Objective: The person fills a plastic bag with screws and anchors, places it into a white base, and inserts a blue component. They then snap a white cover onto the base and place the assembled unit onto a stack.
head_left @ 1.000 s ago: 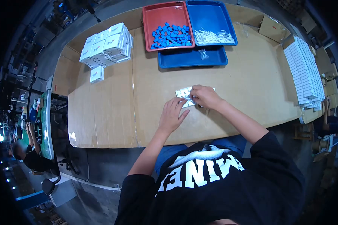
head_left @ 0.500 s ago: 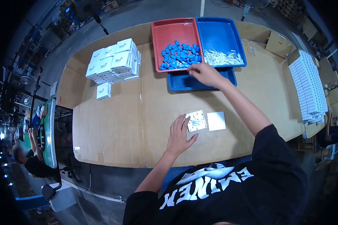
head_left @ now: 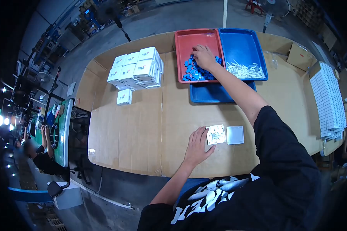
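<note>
My left hand (head_left: 197, 147) lies on the cardboard-covered table with its fingers spread, the fingertips at the left edge of a white square piece (head_left: 216, 134) whose inner side faces up. Just right of that piece lies a plain white square plate (head_left: 235, 135). My right hand (head_left: 204, 57) reaches into the red tray (head_left: 187, 38), over the pile of small blue parts (head_left: 195, 73). Its fingers bend down at the pile, and whether they hold a part is hidden. Beside the red tray, a blue tray (head_left: 239, 44) holds thin white parts (head_left: 246, 71).
Another blue tray (head_left: 212, 94) sits beneath the two trays. Stacked white boxes (head_left: 134, 69) stand at the back left, with a smaller stack (head_left: 124, 97) in front. Tall rows of white pieces (head_left: 327, 102) line the right side. A co-worker (head_left: 42, 158) sits at a green table on the left.
My right hand has moved from the front edge of the trays up into the red tray over the blue parts. The whole view has shifted; my left hand stays by the white piece.
</note>
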Motion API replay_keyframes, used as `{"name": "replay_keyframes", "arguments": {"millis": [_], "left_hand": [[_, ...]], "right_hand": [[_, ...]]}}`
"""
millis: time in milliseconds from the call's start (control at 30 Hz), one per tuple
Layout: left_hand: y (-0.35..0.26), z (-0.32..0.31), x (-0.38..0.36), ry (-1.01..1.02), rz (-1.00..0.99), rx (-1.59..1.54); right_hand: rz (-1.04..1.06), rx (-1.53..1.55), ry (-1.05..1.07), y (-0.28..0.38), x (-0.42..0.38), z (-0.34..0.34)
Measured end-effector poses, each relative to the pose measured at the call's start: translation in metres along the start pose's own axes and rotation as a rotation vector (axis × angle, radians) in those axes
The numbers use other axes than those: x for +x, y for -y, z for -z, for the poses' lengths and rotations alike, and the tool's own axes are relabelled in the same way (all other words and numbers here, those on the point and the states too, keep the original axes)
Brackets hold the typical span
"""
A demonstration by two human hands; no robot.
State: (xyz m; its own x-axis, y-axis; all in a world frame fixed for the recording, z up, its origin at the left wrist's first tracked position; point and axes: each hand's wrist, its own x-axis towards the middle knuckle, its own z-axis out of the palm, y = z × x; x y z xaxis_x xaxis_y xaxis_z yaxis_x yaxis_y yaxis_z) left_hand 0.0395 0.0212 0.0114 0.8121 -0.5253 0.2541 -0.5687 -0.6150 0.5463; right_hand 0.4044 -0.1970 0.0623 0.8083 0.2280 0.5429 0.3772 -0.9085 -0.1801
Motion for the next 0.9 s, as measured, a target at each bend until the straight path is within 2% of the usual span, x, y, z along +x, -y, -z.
{"name": "replay_keyframes", "arguments": {"millis": [167,267,533,667,833,900], "left_hand": [[-0.001,0.000,0.001,0.028,-0.002,0.005],[-0.001,-0.001,0.000,0.031,0.000,0.033],[-0.002,-0.004,-0.002,0.036,-0.012,0.039],[-0.002,-0.006,-0.003,0.023,-0.013,0.033],[0.001,-0.010,-0.004,0.012,-0.018,0.045],[0.000,-0.010,-0.004,0.010,-0.010,0.059]], "right_hand": [[-0.034,0.133,0.004,0.004,-0.007,0.027],[0.008,0.350,-0.193,0.007,-0.021,0.046],[0.154,0.495,-0.479,0.073,-0.062,0.209],[0.184,0.515,-0.533,0.088,-0.087,0.255],[0.161,0.528,-0.527,0.090,-0.112,0.277],[0.127,0.643,-0.519,0.094,-0.120,0.281]]}}
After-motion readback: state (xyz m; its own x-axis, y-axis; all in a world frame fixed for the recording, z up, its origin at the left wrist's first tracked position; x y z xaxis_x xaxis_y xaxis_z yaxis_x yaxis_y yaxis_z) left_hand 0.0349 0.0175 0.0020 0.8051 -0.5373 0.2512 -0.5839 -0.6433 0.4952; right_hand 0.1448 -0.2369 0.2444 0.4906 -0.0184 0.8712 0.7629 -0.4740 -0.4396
